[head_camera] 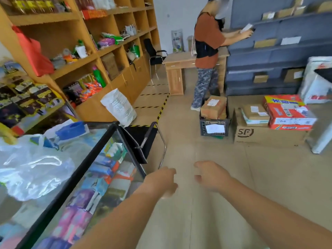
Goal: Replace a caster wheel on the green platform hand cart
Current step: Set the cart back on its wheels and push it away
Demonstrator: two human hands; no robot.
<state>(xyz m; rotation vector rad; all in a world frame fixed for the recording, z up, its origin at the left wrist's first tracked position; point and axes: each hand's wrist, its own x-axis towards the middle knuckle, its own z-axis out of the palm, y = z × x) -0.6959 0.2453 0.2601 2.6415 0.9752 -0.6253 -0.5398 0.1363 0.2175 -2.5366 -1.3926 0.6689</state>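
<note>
Near, above floor tiles (pixel 251 177) right of a glass bench (pixel 90 159), left hand (pixel 161 180) and right hand (pixel 212 177) stretch forward, each grip loosely open and empty; no green cart or caster shows, so work seems unstarted, and the cart must first be found.

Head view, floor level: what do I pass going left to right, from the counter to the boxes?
Glass display counter → black chair → black crate → SF cardboard box.

A small shop — stocked shelves (pixel 75 56), glass counter (pixel 100 159), parcels (pixel 269 133).
</note>
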